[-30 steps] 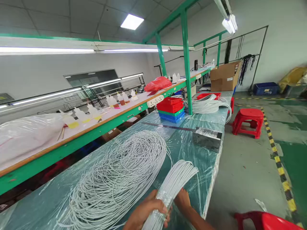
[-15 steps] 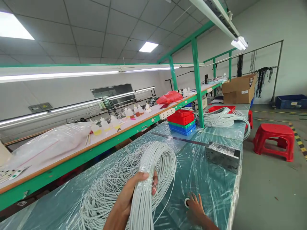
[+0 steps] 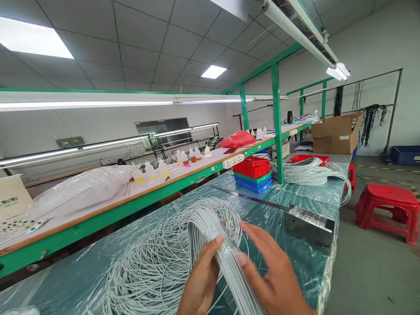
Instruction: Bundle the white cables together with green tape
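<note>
A bundle of thin white wires point(image 3: 213, 238), bent into a loop and wrapped with clear tape, stands up at the bottom centre. My left hand point(image 3: 201, 280) is closed around it from the left, thumb on the taped part. On the bundle's right side my right hand point(image 3: 267, 273) rests against the wires with its fingers stretched out. Beneath both hands a big loose coil of the same white wire point(image 3: 154, 267) lies on the plastic-covered green bench point(image 3: 288, 258).
A grey metal block point(image 3: 308, 223) and a long metal ruler point(image 3: 249, 197) lie farther along the bench. Beyond are stacked red, green and blue trays point(image 3: 253, 174), another wire bundle point(image 3: 310, 171), a cardboard box point(image 3: 336, 133), red stools point(image 3: 387, 210), and small bottles point(image 3: 157, 168) on the raised shelf.
My right hand has left the tape roll on the bench and come up to the bundle's right side. The view has tilted up, and the tape roll is out of sight.
</note>
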